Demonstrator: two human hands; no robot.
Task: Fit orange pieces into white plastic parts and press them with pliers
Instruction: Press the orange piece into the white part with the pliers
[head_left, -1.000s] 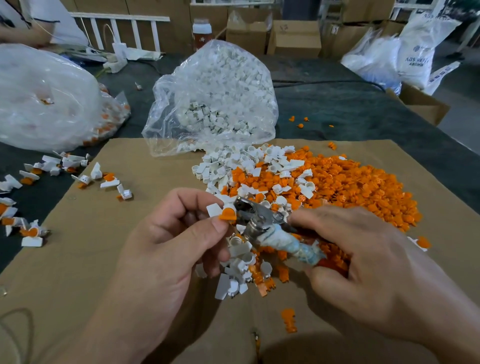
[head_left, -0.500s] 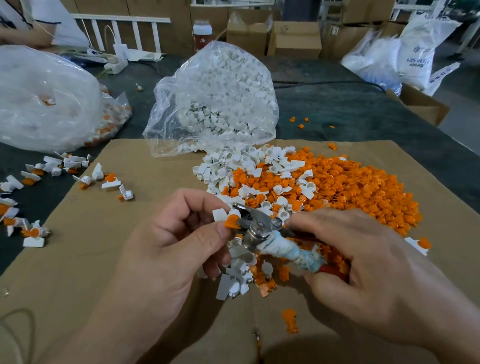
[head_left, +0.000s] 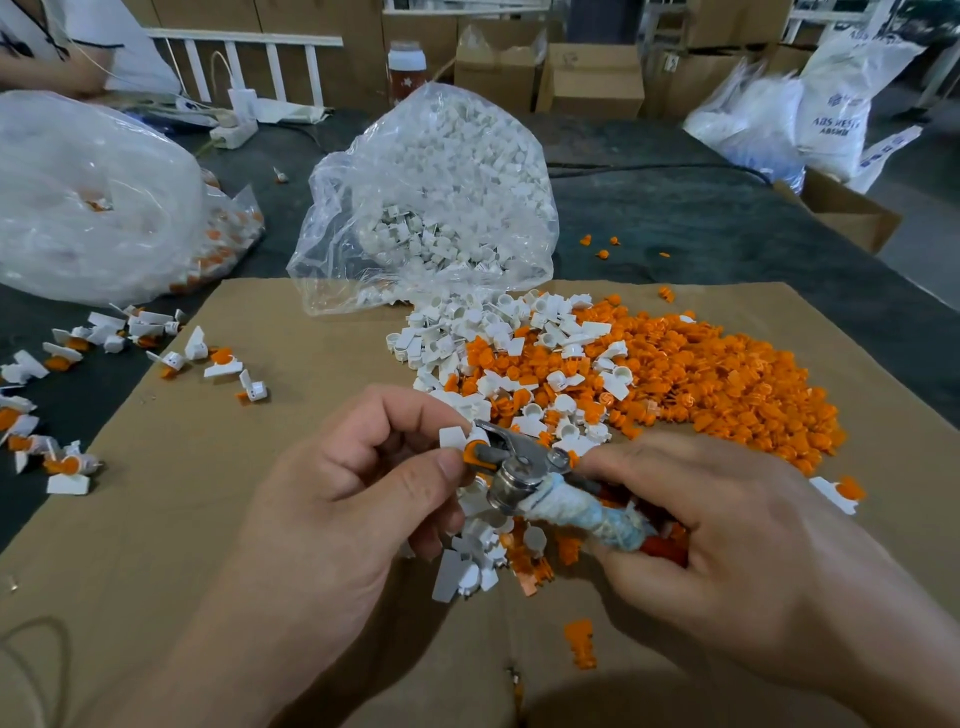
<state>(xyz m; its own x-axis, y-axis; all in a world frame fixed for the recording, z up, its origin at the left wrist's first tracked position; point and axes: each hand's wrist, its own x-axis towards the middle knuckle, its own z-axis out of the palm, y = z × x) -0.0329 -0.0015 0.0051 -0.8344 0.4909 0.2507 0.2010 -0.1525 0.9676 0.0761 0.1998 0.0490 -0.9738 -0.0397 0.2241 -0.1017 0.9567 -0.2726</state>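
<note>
Pliers (head_left: 521, 464) are held by the right grip (head_left: 727, 530), their jaws set on a white part (head_left: 451, 436) with orange piece (head_left: 474, 454), which is pinched by the left grip (head_left: 353, 509).

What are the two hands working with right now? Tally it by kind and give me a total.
pliers: 1, gripped by the right hand
white plastic part: 1, pinched by the left hand
orange piece: 1, sitting in the white plastic part at the plier tips
Total: 3
</note>
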